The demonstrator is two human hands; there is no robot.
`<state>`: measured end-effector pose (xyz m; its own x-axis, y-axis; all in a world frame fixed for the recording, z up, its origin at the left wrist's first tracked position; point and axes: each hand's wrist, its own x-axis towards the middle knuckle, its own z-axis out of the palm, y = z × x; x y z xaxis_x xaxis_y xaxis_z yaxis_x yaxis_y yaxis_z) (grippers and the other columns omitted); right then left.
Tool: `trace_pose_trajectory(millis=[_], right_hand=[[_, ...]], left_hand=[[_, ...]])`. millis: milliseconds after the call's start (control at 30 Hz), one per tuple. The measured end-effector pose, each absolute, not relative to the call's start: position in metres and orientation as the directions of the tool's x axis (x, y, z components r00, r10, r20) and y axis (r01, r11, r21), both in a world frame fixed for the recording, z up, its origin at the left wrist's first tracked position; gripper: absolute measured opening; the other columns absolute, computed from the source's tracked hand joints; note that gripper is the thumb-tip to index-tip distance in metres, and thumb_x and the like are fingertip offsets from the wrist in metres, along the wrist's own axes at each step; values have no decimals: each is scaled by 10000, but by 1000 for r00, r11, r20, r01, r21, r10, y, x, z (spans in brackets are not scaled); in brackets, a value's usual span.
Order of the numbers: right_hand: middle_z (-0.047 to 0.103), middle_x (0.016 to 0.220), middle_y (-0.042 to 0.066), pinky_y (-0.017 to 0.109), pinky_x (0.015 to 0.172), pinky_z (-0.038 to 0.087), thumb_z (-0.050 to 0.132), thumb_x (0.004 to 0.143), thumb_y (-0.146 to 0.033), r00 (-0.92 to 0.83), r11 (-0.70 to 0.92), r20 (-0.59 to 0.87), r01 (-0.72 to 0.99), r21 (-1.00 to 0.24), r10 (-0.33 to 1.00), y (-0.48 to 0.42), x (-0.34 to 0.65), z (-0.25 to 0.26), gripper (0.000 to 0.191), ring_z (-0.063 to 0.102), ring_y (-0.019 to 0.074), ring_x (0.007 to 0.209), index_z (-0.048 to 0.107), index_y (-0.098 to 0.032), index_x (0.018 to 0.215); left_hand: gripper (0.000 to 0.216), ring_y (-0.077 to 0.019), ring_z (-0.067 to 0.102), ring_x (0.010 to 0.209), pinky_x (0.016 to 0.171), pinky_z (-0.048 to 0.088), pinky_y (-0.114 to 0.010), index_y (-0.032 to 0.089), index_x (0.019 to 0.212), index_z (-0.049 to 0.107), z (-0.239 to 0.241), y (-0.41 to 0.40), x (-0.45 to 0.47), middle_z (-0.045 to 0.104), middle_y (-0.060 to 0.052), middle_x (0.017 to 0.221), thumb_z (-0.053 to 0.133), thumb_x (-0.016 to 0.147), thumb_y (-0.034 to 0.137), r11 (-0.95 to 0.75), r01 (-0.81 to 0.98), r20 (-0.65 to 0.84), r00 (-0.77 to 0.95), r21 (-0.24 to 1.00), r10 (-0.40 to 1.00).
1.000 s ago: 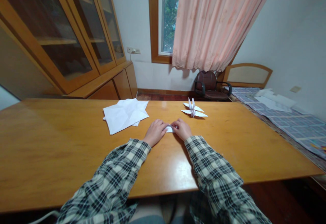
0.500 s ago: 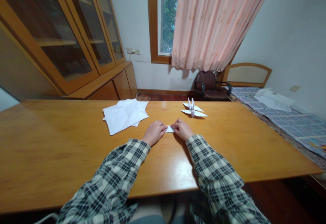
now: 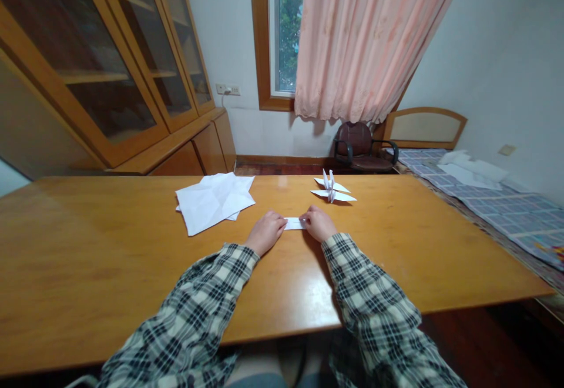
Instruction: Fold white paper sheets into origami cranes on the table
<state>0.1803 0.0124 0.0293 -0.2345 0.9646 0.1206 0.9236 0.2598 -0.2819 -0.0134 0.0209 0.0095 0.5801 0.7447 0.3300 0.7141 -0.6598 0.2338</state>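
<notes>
A small folded white paper strip lies flat on the wooden table between my hands. My left hand rests with curled fingers on its left end. My right hand pinches its right end with closed fingers. Beyond my right hand, a finished white paper crane stands on the table. To the left of my hands, a loose pile of white paper sheets lies flat.
A glass-door wooden cabinet stands at the left wall. Beyond the table are a window with a pink curtain and a dark office chair. A bed with a checked cover runs along the right.
My hands have drawn slightly apart, so more of the paper strip shows between them. The view has shifted a little.
</notes>
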Motion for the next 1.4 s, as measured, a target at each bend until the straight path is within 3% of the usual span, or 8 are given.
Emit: trace_pose_trajectory(millis=[267, 367, 467, 667, 1033, 1233, 1400], right_hand=[[580, 882, 95, 234, 733, 398, 475, 822, -131, -174, 204, 115, 912, -356, 978, 16, 185, 25, 247, 562, 150, 787, 711, -150, 893], [552, 926, 89, 246, 767, 392, 514, 847, -265, -181, 222, 141, 900, -376, 973, 17, 185, 21, 238, 547, 148, 808, 676, -157, 983], [531, 986, 83, 281, 800, 370, 572, 807, -431, -218, 257, 149, 904, -340, 964, 14, 184, 20, 350, 526, 174, 886, 643, -199, 1059], [514, 1069, 93, 361, 818, 301, 630, 712, -555, -234, 276, 182, 927, -255, 955, 11, 183, 21, 431, 426, 252, 1022, 639, -238, 1004], [575, 954, 34, 295, 744, 302, 732, 655, -403, -330, 381, 197, 857, -348, 923, 14, 180, 20, 393, 494, 195, 933, 562, -205, 949], [567, 1018, 44, 292, 776, 329, 718, 680, -331, -372, 444, 247, 803, -397, 895, 13, 178, 21, 405, 507, 188, 962, 562, -213, 1035], [596, 1007, 58, 340, 827, 301, 700, 703, -300, -365, 433, 244, 829, -353, 898, 11, 177, 22, 446, 489, 216, 972, 561, -228, 1121]], left_hand=[[240, -201, 528, 911, 823, 444, -333, 193, 945, 682, 4, 21, -14, 645, -85, 908, 458, 882, 251, -647, 703, 351, 549, 296, 758], [226, -200, 526, 911, 835, 438, -339, 190, 954, 680, 0, 24, -16, 647, -82, 925, 482, 872, 259, -653, 691, 385, 537, 310, 751], [201, -199, 518, 908, 833, 431, -333, 182, 934, 677, -1, 25, -16, 644, -74, 917, 512, 858, 267, -653, 684, 403, 525, 326, 750], [175, -203, 499, 917, 826, 411, -341, 181, 928, 640, 5, 23, -16, 599, -67, 909, 536, 841, 291, -641, 691, 384, 521, 335, 762], [384, -218, 456, 935, 828, 380, -350, 211, 1145, 534, 8, 18, -16, 520, -64, 972, 540, 825, 423, -621, 743, 366, 521, 251, 771], [338, -217, 443, 881, 774, 384, -345, 196, 986, 623, 10, 16, -16, 487, -65, 899, 493, 839, 471, -630, 745, 374, 532, 220, 760], [272, -221, 434, 917, 783, 382, -343, 190, 892, 594, 18, 12, -16, 473, -65, 936, 554, 808, 445, -608, 766, 392, 504, 208, 770]])
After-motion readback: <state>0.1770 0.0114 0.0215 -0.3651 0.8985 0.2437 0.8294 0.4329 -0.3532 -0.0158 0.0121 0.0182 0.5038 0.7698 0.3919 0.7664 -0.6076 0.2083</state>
